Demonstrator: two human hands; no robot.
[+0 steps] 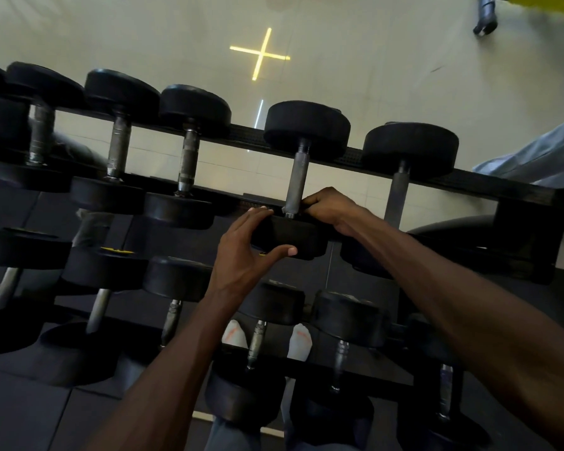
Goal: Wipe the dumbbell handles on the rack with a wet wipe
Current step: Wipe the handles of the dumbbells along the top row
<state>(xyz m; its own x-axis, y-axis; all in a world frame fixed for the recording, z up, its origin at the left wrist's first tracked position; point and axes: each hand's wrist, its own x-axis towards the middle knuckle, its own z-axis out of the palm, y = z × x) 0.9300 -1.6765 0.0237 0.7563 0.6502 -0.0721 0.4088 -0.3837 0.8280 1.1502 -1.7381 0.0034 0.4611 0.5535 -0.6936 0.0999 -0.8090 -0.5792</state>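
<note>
A dumbbell with a grey knurled handle (297, 179) and black heads lies across the top tier of the black rack (508, 188). My left hand (241, 255) grips its near head (290, 237), with fingers over the top edge and thumb along the front. My right hand (329, 206) is curled round the lower end of the handle, just above that head. No wet wipe shows; anything under my right fingers is hidden. The far head (306, 128) rests on the back rail.
Several more dumbbells fill the top tier to the left (188, 164) and one lies to the right (401, 190). Lower tiers hold further dumbbells (342, 317). A mirror or pale floor lies behind the rack. My feet in white socks (298, 341) show beneath the rack.
</note>
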